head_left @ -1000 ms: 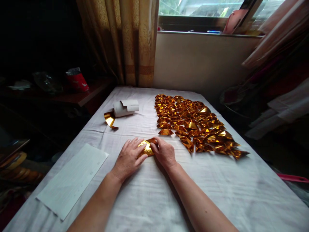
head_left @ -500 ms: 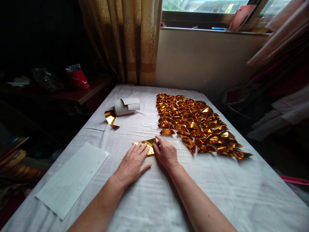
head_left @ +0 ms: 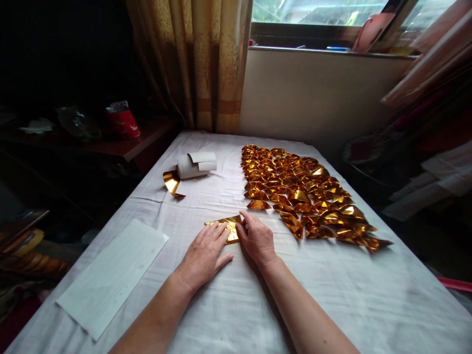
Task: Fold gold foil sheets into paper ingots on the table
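Note:
A small folded piece of gold foil paper (head_left: 233, 229) lies on the white cloth in front of me. My left hand (head_left: 204, 251) rests flat across its left part, fingers stretched out and thumb apart. At the right edge of the foil, my right hand (head_left: 258, 238) has its fingers curled in and holds that edge between thumb and fingers. Part of the foil is hidden beneath the left fingers. Just beyond and to the right, folded gold foil pieces (head_left: 291, 189) lie in several close rows.
A grey-white paper roll (head_left: 193, 167) sits at the back left, a curled gold foil strip (head_left: 171, 183) beside it. A pale sheet (head_left: 114, 280) lies at the left edge. Left of the cloth-covered table (head_left: 324, 300) stands a dark shelf with a red container (head_left: 125, 122).
The whole view has shifted slightly, so everything appears a little lower and further right. Both hands keep nearly the same place on the foil paper.

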{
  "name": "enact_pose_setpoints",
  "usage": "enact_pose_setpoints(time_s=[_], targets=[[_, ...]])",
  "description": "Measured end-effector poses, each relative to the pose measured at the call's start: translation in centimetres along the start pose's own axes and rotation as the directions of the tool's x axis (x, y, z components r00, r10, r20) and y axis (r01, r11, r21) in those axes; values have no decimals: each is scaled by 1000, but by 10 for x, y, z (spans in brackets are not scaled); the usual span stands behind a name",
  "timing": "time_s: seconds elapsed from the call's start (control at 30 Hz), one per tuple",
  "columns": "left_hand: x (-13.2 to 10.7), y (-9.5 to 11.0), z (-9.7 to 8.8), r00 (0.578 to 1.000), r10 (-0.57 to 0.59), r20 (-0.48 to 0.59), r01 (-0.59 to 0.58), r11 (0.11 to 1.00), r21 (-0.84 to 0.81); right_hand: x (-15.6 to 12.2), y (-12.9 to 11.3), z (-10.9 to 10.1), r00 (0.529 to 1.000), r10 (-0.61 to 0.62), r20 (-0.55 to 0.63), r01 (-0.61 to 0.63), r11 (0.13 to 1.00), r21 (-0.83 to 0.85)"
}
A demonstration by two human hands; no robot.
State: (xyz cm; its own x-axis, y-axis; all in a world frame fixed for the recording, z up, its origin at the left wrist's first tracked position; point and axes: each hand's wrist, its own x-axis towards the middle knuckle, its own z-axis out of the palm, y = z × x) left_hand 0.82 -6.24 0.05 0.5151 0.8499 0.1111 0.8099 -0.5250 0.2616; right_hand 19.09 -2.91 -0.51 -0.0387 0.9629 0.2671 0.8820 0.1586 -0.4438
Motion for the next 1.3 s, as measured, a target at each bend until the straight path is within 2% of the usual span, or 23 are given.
enact_pose_setpoints(time_s=[0.17,0.3,0.5,0.67,0.97,1.3], targets=[[1,-1,-2,999,5,-33,-7,998,-61,-4,4,0,997,-41,-63,42,999,21],[7,1,-8,998,-20,-59,11,989,-146,-10,5,-5,990,-129,-51,132,989,63],[19,0,-3,966,-169,-198,101,944,-315,-12,2,-9,987,-163,-2,163,985,53],[20,0,0,946,-214,-244,120,930,-349,-14,1,-10,981,-192,17,191,980,54],[17,-6,-1,971,-147,-187,74,934,-351,-19,-2,-11,983,-185,11,184,983,25],[16,-17,-5,989,-75,-128,27,938,-345,-24,17,-12,979,-206,13,200,965,172]])
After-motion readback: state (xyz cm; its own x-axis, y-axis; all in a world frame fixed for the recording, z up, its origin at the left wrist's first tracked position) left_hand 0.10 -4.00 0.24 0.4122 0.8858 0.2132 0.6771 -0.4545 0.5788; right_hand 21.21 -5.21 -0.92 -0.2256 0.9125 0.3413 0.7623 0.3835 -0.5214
